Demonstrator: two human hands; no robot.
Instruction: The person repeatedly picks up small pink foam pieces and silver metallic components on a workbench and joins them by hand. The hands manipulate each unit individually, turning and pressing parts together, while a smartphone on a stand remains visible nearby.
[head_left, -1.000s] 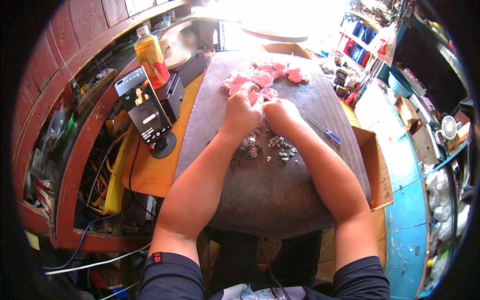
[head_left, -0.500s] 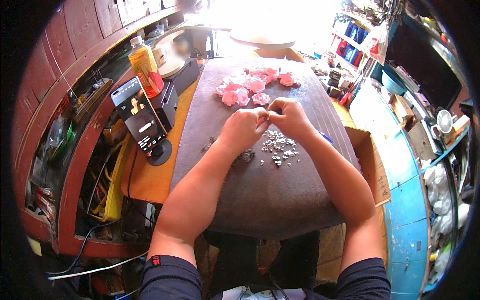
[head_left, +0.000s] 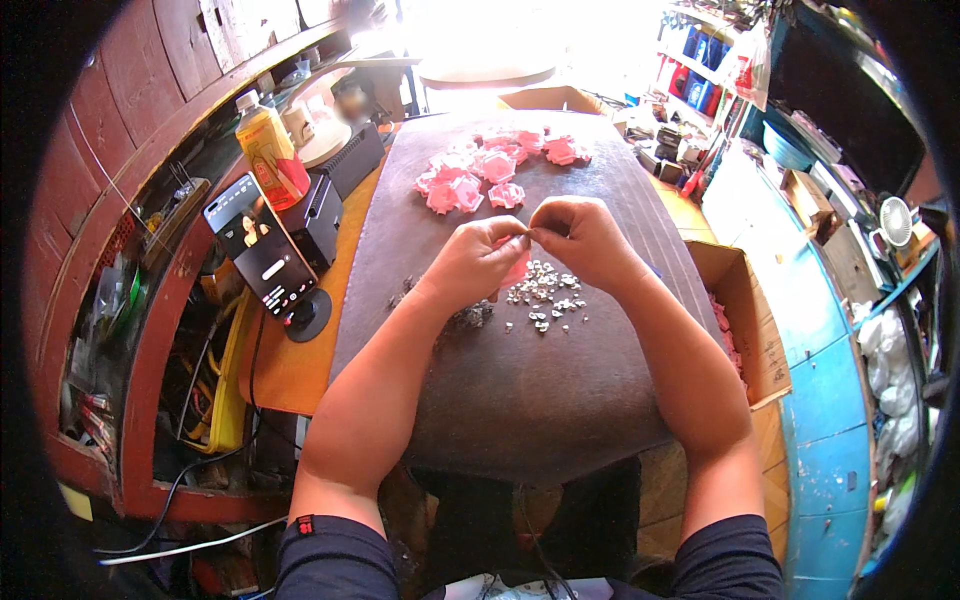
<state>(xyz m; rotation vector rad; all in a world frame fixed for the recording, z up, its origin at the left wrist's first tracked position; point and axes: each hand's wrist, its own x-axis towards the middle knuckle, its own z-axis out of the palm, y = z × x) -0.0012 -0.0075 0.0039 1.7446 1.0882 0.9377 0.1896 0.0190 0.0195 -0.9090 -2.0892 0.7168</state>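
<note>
Now both hands are up at the middle of the dark worktop (head_left: 520, 400), knuckles almost touching. The left hand (head_left: 478, 262) and the right hand (head_left: 580, 238) meet fingertip to fingertip, and each grip is closed in a fine pinch on the same small pink piece (head_left: 519, 267), which hangs just below the fingers and is partly hidden by them. What sits between the very tips is too small to make out.

Directly under the hands, toward six o'clock, lies a loose scatter of tiny silver bits (head_left: 545, 298), and at about seven o'clock from them a darker little heap (head_left: 470, 317). Up at twelve o'clock, well apart from the hands, the finished-looking pink flowers (head_left: 478, 172) lie in a cluster across the far end of the mat.

My read: this is the assembly step, with one pink piece being worked or fitted between the two pinches, and a fair batch already laid out beyond. The next move seems to call for steady, close finger work rather than reach: keep one pinch firm on the pink piece while the other drops to the silver scatter at six o'clock for a single bit without dragging the rest.

Off the mat at nine o'clock a phone (head_left: 268, 262) stands on its holder, an orange drink bottle (head_left: 268, 148) behind it at ten, and a cardboard box (head_left: 745, 320) sits at three o'clock.
</note>
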